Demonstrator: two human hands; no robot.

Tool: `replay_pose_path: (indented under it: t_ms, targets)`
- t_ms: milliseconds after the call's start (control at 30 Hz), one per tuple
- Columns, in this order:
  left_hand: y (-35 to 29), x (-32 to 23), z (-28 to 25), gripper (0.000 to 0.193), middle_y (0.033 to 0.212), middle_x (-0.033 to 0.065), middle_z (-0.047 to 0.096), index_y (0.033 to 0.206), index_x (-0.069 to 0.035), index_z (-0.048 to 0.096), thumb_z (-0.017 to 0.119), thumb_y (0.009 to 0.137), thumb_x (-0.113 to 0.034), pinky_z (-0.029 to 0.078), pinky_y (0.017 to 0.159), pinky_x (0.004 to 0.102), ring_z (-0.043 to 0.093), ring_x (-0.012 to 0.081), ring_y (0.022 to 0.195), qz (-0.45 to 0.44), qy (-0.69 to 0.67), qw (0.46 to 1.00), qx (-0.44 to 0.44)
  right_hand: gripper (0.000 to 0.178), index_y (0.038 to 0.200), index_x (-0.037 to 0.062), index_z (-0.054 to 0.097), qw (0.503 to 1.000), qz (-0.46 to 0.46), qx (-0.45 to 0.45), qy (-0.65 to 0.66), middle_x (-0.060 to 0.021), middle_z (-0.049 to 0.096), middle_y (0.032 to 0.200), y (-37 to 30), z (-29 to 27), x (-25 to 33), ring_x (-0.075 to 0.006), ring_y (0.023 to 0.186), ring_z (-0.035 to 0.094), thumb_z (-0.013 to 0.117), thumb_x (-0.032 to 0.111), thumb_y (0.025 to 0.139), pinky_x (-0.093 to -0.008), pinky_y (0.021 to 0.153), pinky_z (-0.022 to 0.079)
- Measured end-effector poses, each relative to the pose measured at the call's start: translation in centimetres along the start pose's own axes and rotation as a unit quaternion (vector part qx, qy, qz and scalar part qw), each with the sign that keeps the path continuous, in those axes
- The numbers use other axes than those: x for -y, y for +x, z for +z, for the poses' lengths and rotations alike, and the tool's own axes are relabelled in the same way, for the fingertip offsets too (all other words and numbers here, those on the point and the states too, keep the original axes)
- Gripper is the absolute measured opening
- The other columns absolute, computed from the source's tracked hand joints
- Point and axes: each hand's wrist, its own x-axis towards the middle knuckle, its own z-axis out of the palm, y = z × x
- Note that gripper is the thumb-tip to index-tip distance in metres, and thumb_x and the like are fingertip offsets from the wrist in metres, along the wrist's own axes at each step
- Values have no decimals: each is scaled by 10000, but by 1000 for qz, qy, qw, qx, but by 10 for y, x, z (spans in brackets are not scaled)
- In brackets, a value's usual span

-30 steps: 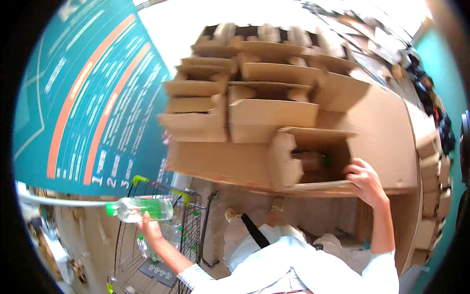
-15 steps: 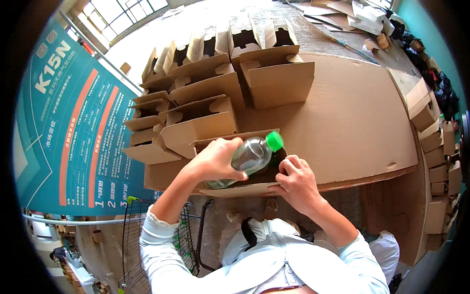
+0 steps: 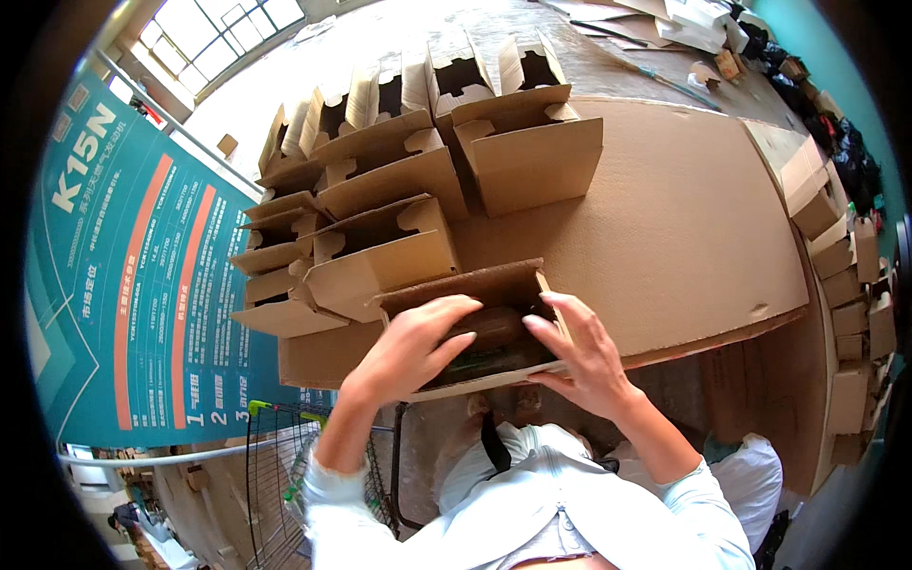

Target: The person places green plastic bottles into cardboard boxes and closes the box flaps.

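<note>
An open cardboard box (image 3: 465, 289) sits at the near edge of the cardboard-topped surface, between my two hands. Down inside it lies a clear plastic bottle (image 3: 496, 331), mostly in shadow; its green cap is not visible. My left hand (image 3: 410, 350) is over the box's left end, thumb and fingers spread apart, holding nothing. At the other end, my right hand (image 3: 591, 356) touches the box's right side and flap, its fingers apart and partly reaching over the edge.
Several open cardboard boxes (image 3: 380, 249) stand in rows beyond and to the left. A large flat cardboard sheet (image 3: 679, 237) covers the surface. A wire cart (image 3: 280, 465) is at lower left, beside a teal banner (image 3: 142, 285). More boxes (image 3: 845, 313) are stacked at right.
The green-capped bottle went from my left hand down into the box. My left hand has let go and opened. My right hand's fingers have spread from a pinch at the box's right side.
</note>
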Motion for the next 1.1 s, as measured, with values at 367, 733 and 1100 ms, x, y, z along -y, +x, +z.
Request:
replay_pose_path:
  t_ms: [367, 733, 1100]
  targets:
    - [-104, 30, 73, 557, 1201, 230, 599, 1178, -3, 609, 820, 755, -297, 448, 941, 475, 562, 370, 1138, -234, -102, 940, -228, 810, 1367, 78, 468, 992, 119, 15, 38, -124, 594, 1234, -6, 15, -26, -278, 1179, 558, 866, 208, 673, -459, 1056, 406]
    - [-78, 37, 27, 943, 1343, 159, 431, 1410, -13, 420, 859, 639, -332, 346, 1108, 464, 392, 363, 1289, -48, 144, 980, -125, 1034, 1457, 89, 346, 962, -19, 220, -163, -171, 408, 1401, 54, 4, -17, -363, 1357, 336, 834, 489, 638, -479, 1168, 281]
    - [-95, 47, 52, 1221, 1499, 319, 233, 1537, -118, 30, 876, 668, -265, 465, 989, 532, 436, 485, 1277, -219, -56, 971, -72, 1266, 1544, 171, 111, 893, 24, 369, -256, -165, 114, 1589, 56, 21, -5, -429, 1457, 79, 882, 418, 571, -525, 1200, 182]
